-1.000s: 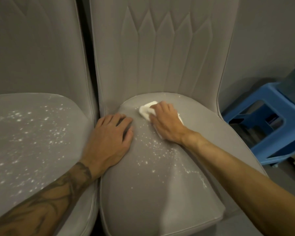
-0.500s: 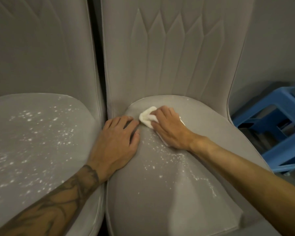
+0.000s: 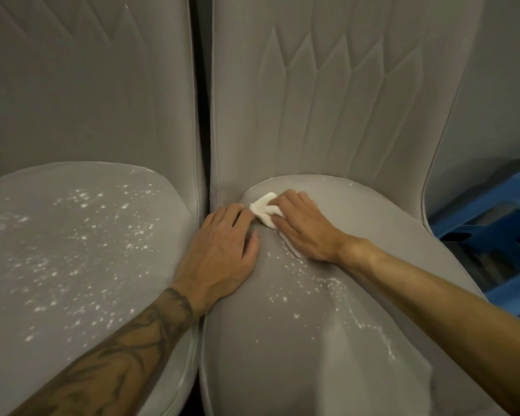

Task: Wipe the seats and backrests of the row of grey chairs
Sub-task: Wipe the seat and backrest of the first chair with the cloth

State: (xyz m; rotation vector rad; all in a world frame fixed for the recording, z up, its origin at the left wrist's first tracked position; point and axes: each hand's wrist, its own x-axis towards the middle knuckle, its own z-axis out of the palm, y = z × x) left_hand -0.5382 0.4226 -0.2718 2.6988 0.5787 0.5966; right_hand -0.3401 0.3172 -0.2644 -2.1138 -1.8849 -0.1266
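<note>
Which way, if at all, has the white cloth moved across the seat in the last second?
Yes. The white cloth has slid left along the back of the right seat, toward the gap between the chairs, and now meets the left hand.

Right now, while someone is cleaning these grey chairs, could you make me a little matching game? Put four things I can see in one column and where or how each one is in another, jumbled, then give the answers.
Things
1. white cloth
2. left hand
3. left seat
4. blue stool

Places or states
A. thickly speckled with white
B. at the far right edge of the view
C. lying flat on the left edge of the right seat
D. pressed under the right hand at the back of the right seat

Pairs: 1-D, 2-C, 3-A, 4-B.
</note>
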